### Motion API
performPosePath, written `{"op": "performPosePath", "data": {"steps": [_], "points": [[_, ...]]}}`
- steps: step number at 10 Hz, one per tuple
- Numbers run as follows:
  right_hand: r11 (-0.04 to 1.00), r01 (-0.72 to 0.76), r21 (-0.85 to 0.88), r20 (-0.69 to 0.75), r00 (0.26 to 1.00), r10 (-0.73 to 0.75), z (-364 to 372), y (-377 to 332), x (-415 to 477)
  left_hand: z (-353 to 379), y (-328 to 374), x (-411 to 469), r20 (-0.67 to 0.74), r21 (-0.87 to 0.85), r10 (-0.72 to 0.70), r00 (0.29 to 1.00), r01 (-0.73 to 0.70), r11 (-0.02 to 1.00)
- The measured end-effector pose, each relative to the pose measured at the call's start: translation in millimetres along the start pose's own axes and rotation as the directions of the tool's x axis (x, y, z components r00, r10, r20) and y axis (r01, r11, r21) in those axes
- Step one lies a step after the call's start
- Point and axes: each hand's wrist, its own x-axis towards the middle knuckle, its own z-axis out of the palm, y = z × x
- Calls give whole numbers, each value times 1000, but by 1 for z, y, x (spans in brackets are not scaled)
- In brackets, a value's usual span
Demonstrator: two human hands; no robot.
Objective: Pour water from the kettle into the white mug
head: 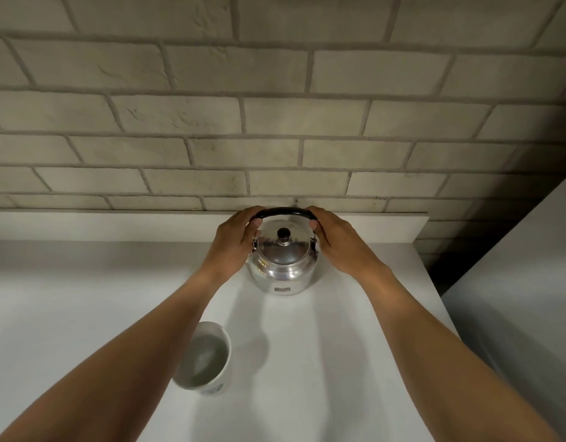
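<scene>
You've got white counter (323, 362) under you, raised ledge (115, 224) along back, grey brick wall (275, 122) behind, pale panel (530, 282) far right.

Both hands are gripping the kettle (283, 266) at frame centre: left hand (235, 240) and right hand (337, 239) closing on its black handle (283, 212). The white mug (203, 358) is standing lower left on the counter (323, 362).
</scene>
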Motion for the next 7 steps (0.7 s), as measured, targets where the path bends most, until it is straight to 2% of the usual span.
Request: {"op": "performPosePath", "data": {"steps": [4,6,7], "points": [[998,19,60,7,1000,-19,8,15,5,9,-25,8,-2,1,26,1000,-26,1000],[993,-93,79,64,994,88,16,21,4,11,-35,8,79,158,-11,997,-1,988],[988,-133,84,-39,990,137,16,12,-9,6,-17,1,66,190,7,998,-20,982]]}}
